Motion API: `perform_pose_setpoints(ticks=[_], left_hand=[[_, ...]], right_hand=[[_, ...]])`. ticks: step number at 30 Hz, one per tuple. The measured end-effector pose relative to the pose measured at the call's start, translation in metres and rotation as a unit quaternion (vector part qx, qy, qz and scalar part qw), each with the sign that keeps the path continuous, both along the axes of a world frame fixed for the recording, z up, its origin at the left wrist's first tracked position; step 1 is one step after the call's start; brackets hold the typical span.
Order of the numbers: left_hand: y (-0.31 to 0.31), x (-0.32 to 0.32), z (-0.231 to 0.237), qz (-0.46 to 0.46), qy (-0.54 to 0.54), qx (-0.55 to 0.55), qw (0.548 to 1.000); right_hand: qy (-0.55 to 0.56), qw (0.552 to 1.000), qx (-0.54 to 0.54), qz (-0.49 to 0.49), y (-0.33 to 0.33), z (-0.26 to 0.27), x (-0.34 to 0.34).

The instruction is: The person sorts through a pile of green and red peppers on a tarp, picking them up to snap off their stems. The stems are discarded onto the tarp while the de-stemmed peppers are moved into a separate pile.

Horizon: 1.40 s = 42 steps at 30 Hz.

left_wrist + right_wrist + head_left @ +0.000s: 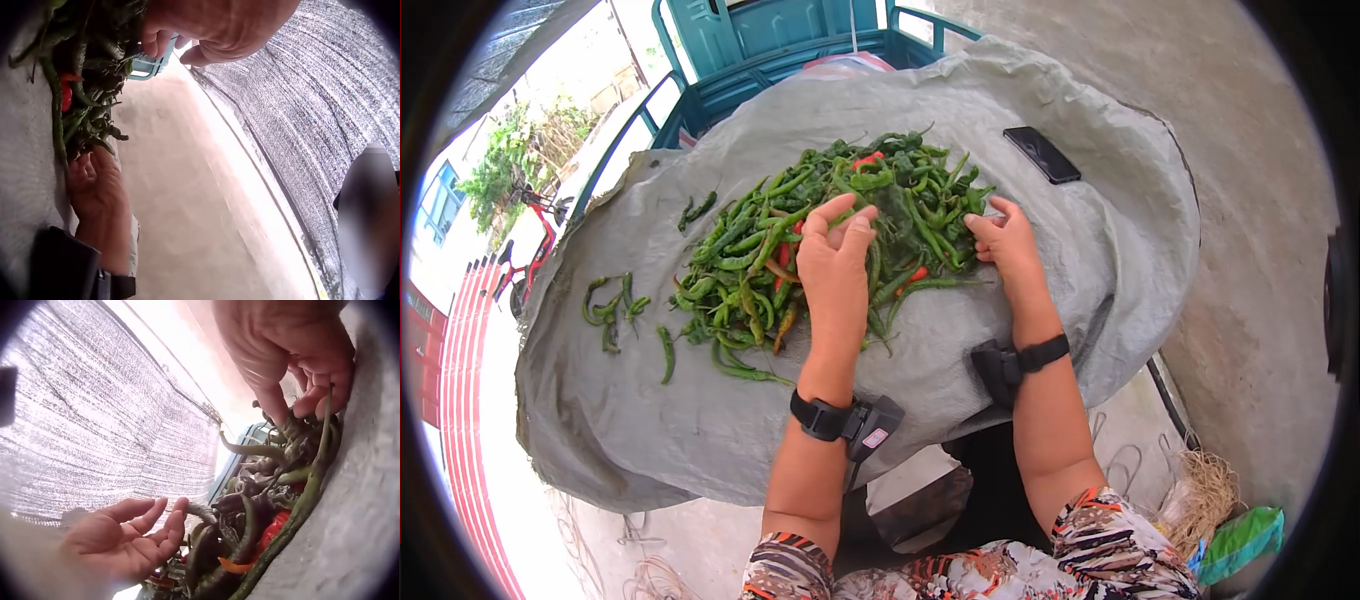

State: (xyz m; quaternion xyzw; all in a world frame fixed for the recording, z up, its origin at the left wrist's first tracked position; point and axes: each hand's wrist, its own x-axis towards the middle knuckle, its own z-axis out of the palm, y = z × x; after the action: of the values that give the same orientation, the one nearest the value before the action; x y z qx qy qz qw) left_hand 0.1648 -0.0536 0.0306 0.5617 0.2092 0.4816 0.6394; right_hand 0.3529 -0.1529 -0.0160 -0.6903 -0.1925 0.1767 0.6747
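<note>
A broad pile of green peppers [750, 250] with some red ones lies on a grey sheet [640, 420]. Over the pile's middle hovers my left hand [835, 270], fingers bent and apart; the right wrist view shows its palm [125, 550] turned up, fingertips close to a pepper, nothing visibly gripped. My right hand [1010, 250] is at the pile's right edge. In the right wrist view its thumb and fingers [307, 406] reach down to dark green peppers [300, 440], tips apart. The left wrist view shows a red pepper [67, 94] near the right hand [103, 194].
A black phone [1042, 155] lies on the sheet at the upper right. Several loose peppers [608, 308] are left of the pile. Behind the sheet is a teal metal cart frame [770, 50]. Fibre strands [1205, 490] and a green bag [1245, 545] sit at the lower right.
</note>
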Motion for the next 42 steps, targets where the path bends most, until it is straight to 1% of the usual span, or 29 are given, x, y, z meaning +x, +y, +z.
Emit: perform_pose_setpoints(ticks=[3,5,6,8,9,12,14,15,19,21,22,23,26,29,30,32,33,36,39,42], left_hand=[[-0.005,0.0,0.003,0.007,0.003,0.006,1.0],[-0.006,-0.001,0.004,0.024,0.025,0.025,0.999],[-0.006,-0.001,0.003,0.019,0.019,0.035,0.999],[-0.007,0.0,0.003,0.008,0.008,0.054,0.998],[-0.008,0.0,0.004,-0.007,0.017,0.056,0.998],[-0.011,0.0,0.006,-0.056,0.042,0.067,0.995],[-0.013,0.003,0.004,-0.094,0.06,0.082,0.99],[-0.015,0.004,0.003,-0.096,0.085,0.097,0.987],[-0.023,0.009,0.0,-0.101,0.115,0.133,0.979],[-0.02,0.008,-0.002,-0.148,0.132,0.128,0.972],[-0.019,0.007,-0.002,-0.171,0.14,0.125,0.967],[-0.021,0.005,0.003,-0.161,0.163,0.098,0.968],[-0.018,0.002,0.004,-0.164,0.172,0.1,0.966],[-0.013,0.0,0.006,-0.224,0.077,0.038,0.971],[-0.013,0.0,0.007,-0.195,0.062,0.044,0.978],[-0.013,-0.001,0.007,-0.136,0.032,0.054,0.989],[-0.009,-0.001,0.006,-0.12,0.045,0.067,0.99],[-0.003,-0.005,0.004,-0.078,0.144,0.109,0.98],[0.002,0.001,-0.008,0.067,0.141,0.199,0.967],[0.003,0.001,-0.008,0.018,0.124,0.143,0.982]], right_hand=[[0.014,0.999,-0.015,0.039,-0.003,0.006,0.0],[0.003,0.999,0.017,0.029,-0.002,0.013,-0.009],[-0.002,0.999,0.033,0.024,-0.002,0.016,-0.013],[0.014,0.995,0.086,0.054,-0.005,0.02,-0.014],[0.021,0.991,0.113,0.069,-0.006,0.021,-0.015],[0.006,0.982,0.178,0.069,-0.007,0.023,-0.017],[0.034,0.96,0.263,0.095,-0.008,0.025,-0.018],[0.048,0.945,0.303,0.109,-0.008,0.026,-0.019],[0.128,0.896,0.385,0.182,-0.012,0.032,-0.029],[0.154,0.872,0.406,0.225,-0.012,0.033,-0.033],[0.157,0.871,0.404,0.231,-0.013,0.033,-0.035],[0.159,0.871,0.401,0.236,-0.014,0.034,-0.037],[0.153,0.875,0.397,0.232,-0.013,0.034,-0.038],[0.139,0.89,0.383,0.206,-0.011,0.035,-0.04],[0.135,0.896,0.376,0.195,-0.011,0.035,-0.041],[0.095,0.936,0.324,0.098,-0.009,0.028,-0.038],[0.075,0.951,0.296,0.05,-0.008,0.023,-0.036],[0.032,0.958,0.284,-0.016,-0.009,0.018,-0.032],[-0.035,0.967,0.249,-0.044,-0.01,0.021,-0.035],[-0.112,0.977,0.178,-0.023,-0.002,0.027,-0.044]])
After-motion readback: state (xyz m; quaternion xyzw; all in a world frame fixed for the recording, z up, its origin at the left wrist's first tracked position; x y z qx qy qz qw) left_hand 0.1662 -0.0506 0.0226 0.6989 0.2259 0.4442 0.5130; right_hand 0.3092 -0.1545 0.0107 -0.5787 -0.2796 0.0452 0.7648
